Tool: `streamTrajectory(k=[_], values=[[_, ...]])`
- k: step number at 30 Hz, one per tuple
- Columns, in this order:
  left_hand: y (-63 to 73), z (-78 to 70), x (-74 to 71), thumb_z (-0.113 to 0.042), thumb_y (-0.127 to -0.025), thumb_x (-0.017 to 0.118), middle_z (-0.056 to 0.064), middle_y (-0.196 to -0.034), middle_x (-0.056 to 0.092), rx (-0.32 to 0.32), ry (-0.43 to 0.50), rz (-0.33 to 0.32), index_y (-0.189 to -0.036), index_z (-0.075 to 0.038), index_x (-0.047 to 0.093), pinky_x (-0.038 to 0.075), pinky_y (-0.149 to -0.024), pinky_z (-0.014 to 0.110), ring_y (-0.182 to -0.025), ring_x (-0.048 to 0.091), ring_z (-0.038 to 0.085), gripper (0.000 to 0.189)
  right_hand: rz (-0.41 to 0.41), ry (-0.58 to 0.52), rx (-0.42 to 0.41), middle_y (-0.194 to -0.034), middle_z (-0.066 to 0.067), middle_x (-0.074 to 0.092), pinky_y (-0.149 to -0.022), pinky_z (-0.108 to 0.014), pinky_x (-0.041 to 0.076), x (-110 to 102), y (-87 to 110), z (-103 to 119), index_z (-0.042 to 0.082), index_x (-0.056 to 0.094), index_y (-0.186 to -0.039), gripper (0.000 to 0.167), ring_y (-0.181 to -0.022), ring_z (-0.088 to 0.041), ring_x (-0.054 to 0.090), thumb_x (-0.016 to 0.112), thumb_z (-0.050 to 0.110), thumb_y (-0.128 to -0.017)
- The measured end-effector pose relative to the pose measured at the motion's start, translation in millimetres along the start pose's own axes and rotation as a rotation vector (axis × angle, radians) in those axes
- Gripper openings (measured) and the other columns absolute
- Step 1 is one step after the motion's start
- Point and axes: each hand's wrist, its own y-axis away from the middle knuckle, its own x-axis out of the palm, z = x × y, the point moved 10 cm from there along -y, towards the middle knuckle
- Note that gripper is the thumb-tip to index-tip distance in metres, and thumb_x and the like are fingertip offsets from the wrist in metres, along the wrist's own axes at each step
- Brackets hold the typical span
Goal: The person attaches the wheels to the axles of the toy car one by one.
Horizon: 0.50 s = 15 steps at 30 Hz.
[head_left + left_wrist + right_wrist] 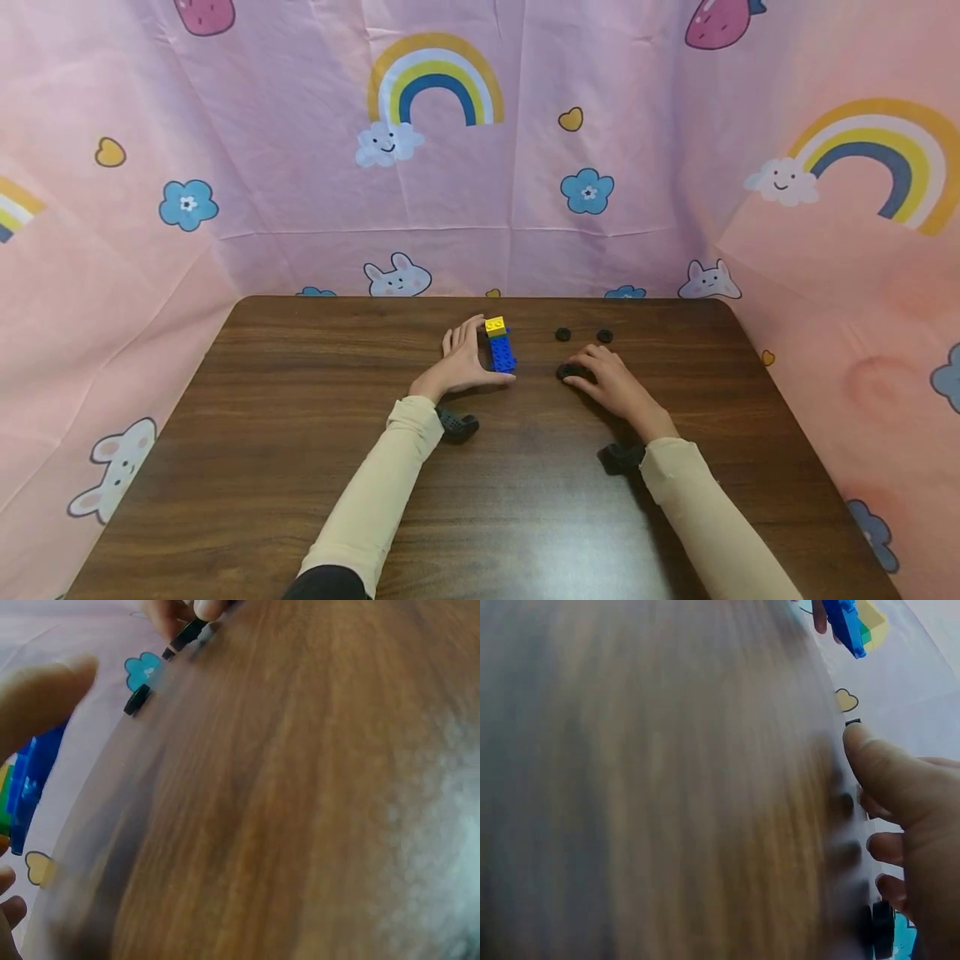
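In the head view my left hand [459, 360] holds a small toy-brick build [502, 354] lengthwise, thumb at its near end and fingers by its far end. The build is mostly blue, with a yellow brick [495, 326] on its far end. A bit of green shows under the yellow in the right wrist view. To the right, my right hand [611, 385] pinches a small black toy wheel [564, 372] low over the table. The left wrist view shows that wheel [189, 633] between thumb and fingers. Most of it is hidden in the right wrist view.
Two more black wheels [562, 334] lie near the table's far edge, beyond my right hand. The brown wooden table [337, 500] ends at a pink patterned cloth [315, 208] behind it. Dark wrist devices [457, 425] hang under both forearms.
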Motion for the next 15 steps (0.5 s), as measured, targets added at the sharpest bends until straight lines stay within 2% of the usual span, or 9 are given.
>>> streamTrajectory(k=[8,12,15], values=[[4.4,1.6,-4.7,-0.064,-0.073,0.086,0.008,-0.170,0.015,0.019,0.076,-0.070,-0.166,-0.013,0.008,0.002,-0.128,0.063,-0.156,0.013,0.038,0.131,-0.059,-0.072,0.018,-0.116,-0.008,0.066,-0.098,-0.054,0.045,-5.1,2.3,-0.3,0.008,0.072,-0.125,0.033,-0.112,-0.030,0.060,0.073,0.028,-0.099],[8.1,2.3,-9.2,-0.057,-0.073,0.089,0.010,-0.169,0.018,0.036,0.158,-0.121,-0.166,-0.014,0.009,0.005,-0.128,0.063,-0.157,0.015,0.037,0.130,-0.090,-0.101,0.019,-0.115,-0.009,0.066,-0.099,-0.054,0.045,-7.3,2.9,-0.9,0.007,0.072,-0.123,0.031,-0.110,-0.029,0.060,0.073,0.026,-0.098],[10.1,3.1,-12.0,-0.052,-0.074,0.091,0.012,-0.168,0.020,0.055,0.208,-0.156,-0.166,-0.014,0.009,0.006,-0.127,0.064,-0.158,0.015,0.036,0.128,-0.107,-0.126,0.023,-0.114,-0.009,0.066,-0.096,-0.051,0.047,-8.3,3.2,-2.7,0.007,0.072,-0.123,0.030,-0.105,-0.027,0.060,0.074,0.025,-0.098]])
